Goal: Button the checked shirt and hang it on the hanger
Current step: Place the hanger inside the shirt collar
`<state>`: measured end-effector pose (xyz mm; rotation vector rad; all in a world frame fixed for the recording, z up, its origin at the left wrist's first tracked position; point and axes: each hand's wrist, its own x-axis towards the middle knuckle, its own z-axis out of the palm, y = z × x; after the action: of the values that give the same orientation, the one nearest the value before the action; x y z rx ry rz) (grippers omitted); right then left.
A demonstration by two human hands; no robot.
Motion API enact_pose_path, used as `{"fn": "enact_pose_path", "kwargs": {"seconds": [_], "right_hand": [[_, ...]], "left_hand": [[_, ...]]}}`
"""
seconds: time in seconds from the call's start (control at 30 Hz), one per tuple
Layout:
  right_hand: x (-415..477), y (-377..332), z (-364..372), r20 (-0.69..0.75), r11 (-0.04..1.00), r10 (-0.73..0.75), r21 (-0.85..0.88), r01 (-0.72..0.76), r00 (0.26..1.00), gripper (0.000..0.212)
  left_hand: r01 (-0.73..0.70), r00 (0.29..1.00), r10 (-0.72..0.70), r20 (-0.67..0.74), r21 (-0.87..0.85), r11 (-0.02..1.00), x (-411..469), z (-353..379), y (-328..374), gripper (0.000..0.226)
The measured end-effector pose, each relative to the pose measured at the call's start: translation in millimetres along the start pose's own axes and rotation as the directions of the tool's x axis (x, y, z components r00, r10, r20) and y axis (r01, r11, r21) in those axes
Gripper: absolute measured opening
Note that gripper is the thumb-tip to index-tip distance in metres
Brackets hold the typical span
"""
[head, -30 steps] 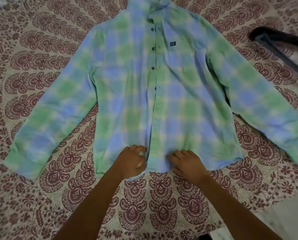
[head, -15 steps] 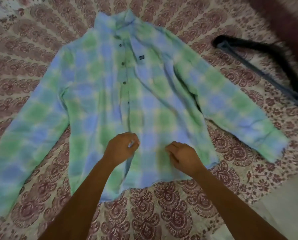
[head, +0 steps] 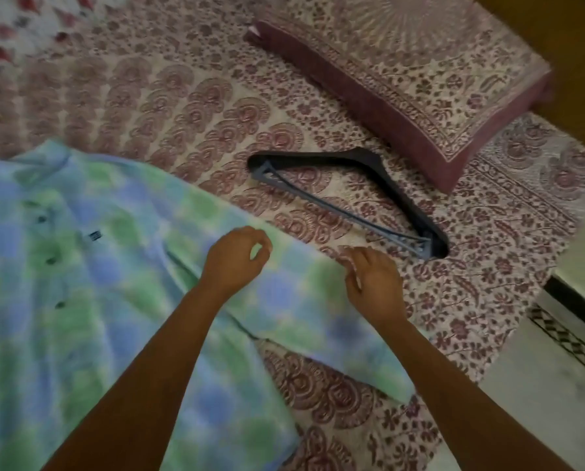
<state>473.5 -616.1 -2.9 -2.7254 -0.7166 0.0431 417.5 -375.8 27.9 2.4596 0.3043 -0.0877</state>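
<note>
The green and blue checked shirt [head: 90, 300] lies flat on the bed at the left, its front placket closed with dark buttons showing. One sleeve stretches out to the right under my arms. A dark hanger [head: 348, 195] lies on the bedsheet just beyond my hands. My left hand [head: 235, 261] hovers over the sleeve with its fingers loosely curled and nothing in them. My right hand [head: 374, 283] is at the sleeve's far edge, fingers apart, a short way from the hanger's near end. Neither hand holds anything.
A patterned maroon and cream bedsheet [head: 182, 103] covers the bed. A matching pillow [head: 420, 73] lies at the back right, close behind the hanger. The bed's edge and a tiled floor [head: 556, 385] are at the right.
Both hands have left the shirt's bottom hem and moved up and to the right, toward the hanger. My view has swung right, so the shirt now sits at the left.
</note>
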Motion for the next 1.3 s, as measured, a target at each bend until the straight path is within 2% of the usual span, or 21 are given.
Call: {"fn": "enact_pose_path", "kwargs": {"seconds": [0.23, 0.33, 0.4, 0.53, 0.73, 0.83, 1.03, 1.13, 1.3], "right_hand": [[70.6, 92.0, -7.4, -0.114, 0.962, 0.258, -0.057, -0.266, 0.959, 0.046], [85.1, 110.5, -5.3, -0.073, 0.922, 0.375, -0.075, -0.380, 0.924, 0.047], [90.0, 119.2, -4.8, -0.018, 0.906, 0.414, -0.093, -0.414, 0.910, 0.043], [91.0, 122.9, -4.3, 0.040, 0.910, 0.408, -0.103, -0.402, 0.912, 0.048], [84.7, 103.0, -3.4, 0.001, 0.925, 0.375, -0.062, -0.374, 0.927, 0.049], [84.2, 79.2, -5.2, -0.019, 0.946, 0.323, -0.020, -0.323, 0.946, 0.044], [81.2, 4.9, -8.2, -0.062, 0.978, 0.209, 0.014, -0.209, 0.976, 0.036], [70.4, -43.5, -10.3, -0.022, 0.990, 0.142, 0.025, -0.141, 0.990, 0.039], [40.7, -131.3, -21.8, -0.086, 0.999, 0.010, 0.042, -0.006, 0.996, 0.036]], "left_hand": [[-0.078, 0.991, 0.093, -0.097, 0.148, 0.986, 143.3, 48.6, 58.3, 0.042], [-0.066, 0.990, 0.103, -0.098, 0.320, 0.945, 180.6, 64.0, 63.2, 0.045], [-0.026, 0.998, 0.042, -0.036, 0.360, 0.933, 201.4, 71.6, 66.0, 0.052], [0.044, 0.996, -0.067, 0.056, 0.342, 0.939, 225.4, 76.5, 65.8, 0.059], [0.062, 0.998, -0.057, -0.023, 0.334, 0.941, 218.6, 61.1, 59.3, 0.036], [0.094, 0.995, -0.084, -0.046, 0.309, 0.947, 199.0, 38.5, 46.1, 0.036], [0.164, 0.977, -0.111, -0.182, 0.306, 0.938, 137.4, -24.0, 6.5, 0.038], [0.212, 0.964, -0.139, -0.227, 0.341, 0.916, 90.0, -65.9, -16.5, 0.040], [0.235, 0.939, -0.115, -0.324, 0.359, 0.903, 5.2, -130.2, -57.9, 0.041]]}}
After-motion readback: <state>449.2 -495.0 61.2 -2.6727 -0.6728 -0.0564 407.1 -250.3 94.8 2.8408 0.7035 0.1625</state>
